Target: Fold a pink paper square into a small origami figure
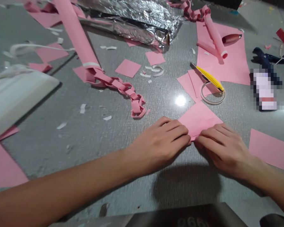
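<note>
A small pink paper square [198, 118] lies on the grey floor [109, 148], turned like a diamond. My left hand [161, 143] presses its near-left edge with curled fingers. My right hand [223, 148] pinches the near corner right beside it, fingertips almost touching those of the left. Both hands cover the paper's near part, so the fold there is hidden.
A yellow cutter [208, 77] lies over a tape ring [213, 94] on pink sheets. A pink paper chain [123, 90] trails from a pink roll [75, 34]. Foil roll [137, 19] at the back. A blue glue gun [266, 60] at right. Pink sheet [272, 149] at near right.
</note>
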`<state>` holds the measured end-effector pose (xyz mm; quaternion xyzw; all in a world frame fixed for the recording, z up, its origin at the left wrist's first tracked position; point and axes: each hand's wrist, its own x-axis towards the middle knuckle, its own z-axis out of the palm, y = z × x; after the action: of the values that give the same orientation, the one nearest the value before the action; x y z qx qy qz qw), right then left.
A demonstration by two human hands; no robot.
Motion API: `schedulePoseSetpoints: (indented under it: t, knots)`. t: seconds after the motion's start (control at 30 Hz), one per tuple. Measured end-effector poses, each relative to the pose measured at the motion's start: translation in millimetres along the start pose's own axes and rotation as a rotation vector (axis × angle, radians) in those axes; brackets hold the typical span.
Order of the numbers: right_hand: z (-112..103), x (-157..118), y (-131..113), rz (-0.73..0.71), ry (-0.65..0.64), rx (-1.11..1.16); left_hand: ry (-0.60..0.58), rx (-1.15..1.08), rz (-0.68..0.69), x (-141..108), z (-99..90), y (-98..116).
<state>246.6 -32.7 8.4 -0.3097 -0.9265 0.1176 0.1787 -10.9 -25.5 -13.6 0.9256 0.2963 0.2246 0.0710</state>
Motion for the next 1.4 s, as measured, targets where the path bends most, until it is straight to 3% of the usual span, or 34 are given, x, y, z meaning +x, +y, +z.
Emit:
schedulePoseSetpoints:
  t: [0.23, 0.43, 0.63, 0.7, 0.9, 1.13, 1.4]
  knots:
    - [-5.8, 2.3, 1.5, -0.111, -0.012, -0.176, -0.003, -0.016, -0.023, 1.3, 2.1, -0.1]
    - [-7.1, 2.9, 9.5, -0.139, -0.056, -0.113, 0.006, -0.008, -0.036, 1.6, 2.4, -1.9]
    - [-5.6, 3.7, 9.4, -0.159, -0.03, -0.143, 0.066, 0.029, 0.094, -5.4, 1.4, -0.7]
    - [-5.1, 5.5, 8.8, -0.174, -0.016, -0.152, 0.047, 0.034, 0.081, -8.1, 2.5, -0.6]
    - [-2.6, 5.0, 10.6, -0.137, -0.064, -0.123, 0.072, 0.087, 0.149, -14.9, 5.2, -3.1]
    - [0.9, 2.5, 11.6, -0.106, -0.088, -0.078, 0.075, 0.06, 0.07, -10.1, 4.7, -0.2]
    - [0.5, 2.8, 6.0, -0.072, -0.016, -0.039, 0.041, 0.004, 0.034, -4.6, 5.4, -2.0]
